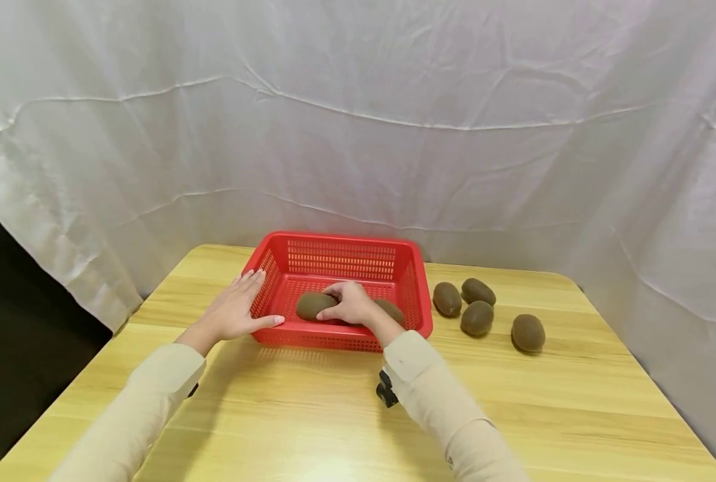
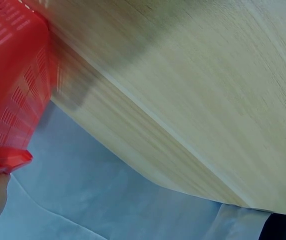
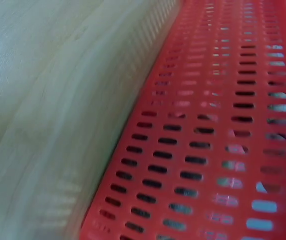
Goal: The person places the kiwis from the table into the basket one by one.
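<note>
Backdrop [image 1: 358,134]: white creased cloth hanging behind and to the right of the basket.
Worktop [image 1: 346,428]: pale wood-grain surface carrying the basket and all loose fruit.
Basket [image 1: 334,244]: red perforated plastic tray, the landmark for this scene, standing toward the far middle of the worktop; the right wrist view shows its slotted wall close up and blurred.
Left hand [image 1: 237,309]: lies flat against the basket's left outer wall, fingers straight and spread, thumb along the near corner; it holds nothing and appears to steady the basket. The left wrist view shows only a basket corner and a sliver of skin.
Right hand [image 1: 350,302]: inside the basket, fingers curled over the right end of a kiwi, resting on it from above.
Kiwi in hand [image 1: 313,304]: brown, oval, lying on the basket floor left of centre.
Second kiwi [image 1: 392,310]: also on the basket floor, just right of the right hand, partly hidden by the wrist.
Loose kiwis: 4 on the worktop right of the basket, 3 clustered near its right wall [image 1: 463,301], 1 farther right [image 1: 527,332].
Step in hand: judged to be setting a kiwi down in the basket; 2 in, 4 out.
Next move: judged to call for releasing the fruit, lifting clear of the rim, and reaching right to the nearest loose kiwi.
</note>
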Motion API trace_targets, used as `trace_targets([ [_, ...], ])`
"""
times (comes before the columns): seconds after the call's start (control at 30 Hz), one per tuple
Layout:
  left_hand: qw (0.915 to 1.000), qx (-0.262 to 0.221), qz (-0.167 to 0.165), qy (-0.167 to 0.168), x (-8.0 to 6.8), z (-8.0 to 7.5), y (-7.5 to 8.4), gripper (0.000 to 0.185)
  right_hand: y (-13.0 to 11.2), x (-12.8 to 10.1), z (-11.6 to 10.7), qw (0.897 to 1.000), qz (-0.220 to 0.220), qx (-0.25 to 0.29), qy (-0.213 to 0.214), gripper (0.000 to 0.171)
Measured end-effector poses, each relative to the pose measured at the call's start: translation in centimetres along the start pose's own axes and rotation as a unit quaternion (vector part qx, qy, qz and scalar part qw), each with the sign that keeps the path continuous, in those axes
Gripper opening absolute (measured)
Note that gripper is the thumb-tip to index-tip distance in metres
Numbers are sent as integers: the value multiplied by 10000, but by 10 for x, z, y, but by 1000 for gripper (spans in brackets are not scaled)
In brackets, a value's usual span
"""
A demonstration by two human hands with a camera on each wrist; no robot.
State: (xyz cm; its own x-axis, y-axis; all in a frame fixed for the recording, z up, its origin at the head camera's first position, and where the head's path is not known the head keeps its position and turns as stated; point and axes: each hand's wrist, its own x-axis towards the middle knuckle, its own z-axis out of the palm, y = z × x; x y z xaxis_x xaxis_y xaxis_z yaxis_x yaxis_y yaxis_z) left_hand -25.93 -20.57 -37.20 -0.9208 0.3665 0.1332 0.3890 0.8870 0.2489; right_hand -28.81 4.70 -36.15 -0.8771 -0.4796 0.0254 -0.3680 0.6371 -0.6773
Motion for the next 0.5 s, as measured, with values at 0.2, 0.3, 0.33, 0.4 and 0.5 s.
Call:
trace_targets([
  [0.2, 10000, 31, -17, 15, 0, -1, -1, 100, -5, 6, 6, 9984, -46, -480, -306, 38],
  [0.3, 10000, 65, 4, 49, -1, 0, -1, 100, -6, 8, 7, 9972, -25, -621, -419, 37],
  [0.33, 10000, 66, 0, 55, -1, 0, -1, 100, -6, 8, 8, 9967, -4, -652, -476, 37],
  [0.4, 10000, 67, -7, 53, -1, 0, -1, 100, -6, 8, 9, 9957, 63, -705, -589, 36],
  [0.5, 10000, 47, -20, 44, -1, 1, 0, 100, -4, 9, 10, 9942, 167, -783, -720, 35],
])
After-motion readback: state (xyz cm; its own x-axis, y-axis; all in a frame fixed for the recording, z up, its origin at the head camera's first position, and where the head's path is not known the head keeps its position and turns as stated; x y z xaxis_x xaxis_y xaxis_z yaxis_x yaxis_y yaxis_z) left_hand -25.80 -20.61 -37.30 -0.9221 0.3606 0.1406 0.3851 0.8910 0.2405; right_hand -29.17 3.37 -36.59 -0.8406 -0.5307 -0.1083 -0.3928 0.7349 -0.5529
